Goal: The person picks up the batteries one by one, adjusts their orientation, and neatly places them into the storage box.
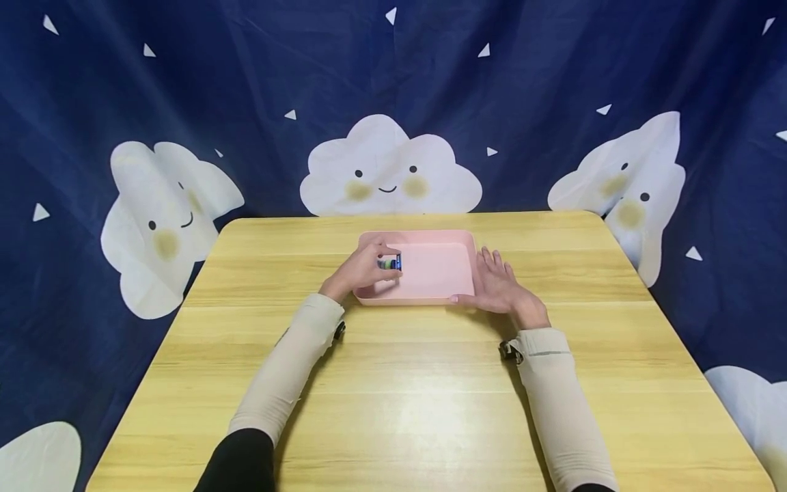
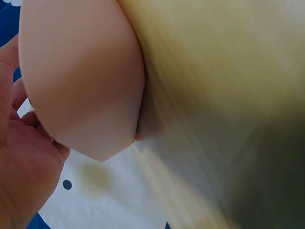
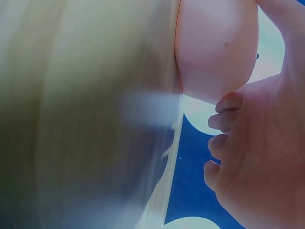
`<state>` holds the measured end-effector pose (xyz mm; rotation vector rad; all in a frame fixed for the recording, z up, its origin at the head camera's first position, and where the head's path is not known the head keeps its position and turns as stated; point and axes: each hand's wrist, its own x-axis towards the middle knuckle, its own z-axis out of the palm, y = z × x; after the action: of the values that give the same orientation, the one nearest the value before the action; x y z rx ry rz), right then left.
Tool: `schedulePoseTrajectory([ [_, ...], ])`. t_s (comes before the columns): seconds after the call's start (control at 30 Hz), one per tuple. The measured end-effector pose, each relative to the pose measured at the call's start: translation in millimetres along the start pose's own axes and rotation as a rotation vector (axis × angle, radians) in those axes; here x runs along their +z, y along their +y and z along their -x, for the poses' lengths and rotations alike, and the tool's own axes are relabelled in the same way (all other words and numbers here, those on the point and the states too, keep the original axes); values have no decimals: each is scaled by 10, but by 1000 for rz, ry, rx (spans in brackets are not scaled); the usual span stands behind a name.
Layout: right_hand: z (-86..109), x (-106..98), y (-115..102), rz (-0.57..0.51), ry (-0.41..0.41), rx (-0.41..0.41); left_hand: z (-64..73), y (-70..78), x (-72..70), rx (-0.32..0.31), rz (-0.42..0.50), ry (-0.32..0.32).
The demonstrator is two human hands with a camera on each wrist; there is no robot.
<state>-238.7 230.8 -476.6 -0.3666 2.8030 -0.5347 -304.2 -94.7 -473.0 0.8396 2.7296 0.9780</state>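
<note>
A shallow pink tray lies near the far edge of the table. Over its left end, my left hand pinches a small dark blue object with green beside it between thumb and fingers; its exact kind I cannot tell. In the left wrist view the tray's outer wall hides the fingertips and that object. My right hand lies at the tray's right end, fingers extended and thumb at the front right corner. The right wrist view shows its fingers close beside the tray wall.
The wooden table has rounded far corners. Behind it hangs a dark blue curtain printed with white clouds and triangles. Both forearms wear pale sleeves with a small black device at each wrist.
</note>
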Motion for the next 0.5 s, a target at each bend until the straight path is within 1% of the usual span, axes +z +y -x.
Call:
schedulePoseTrajectory([
  [0.2, -7, -11, -7, 1, 5, -5, -34, 11, 25, 0, -71, 0],
  [0.4, -4, -3, 4, -1, 6, -10, -50, 1, 57, -33, -153, 5],
  [0.5, 1, 7, 7, -1, 3, -9, -59, -21, 76, -33, -189, 6],
])
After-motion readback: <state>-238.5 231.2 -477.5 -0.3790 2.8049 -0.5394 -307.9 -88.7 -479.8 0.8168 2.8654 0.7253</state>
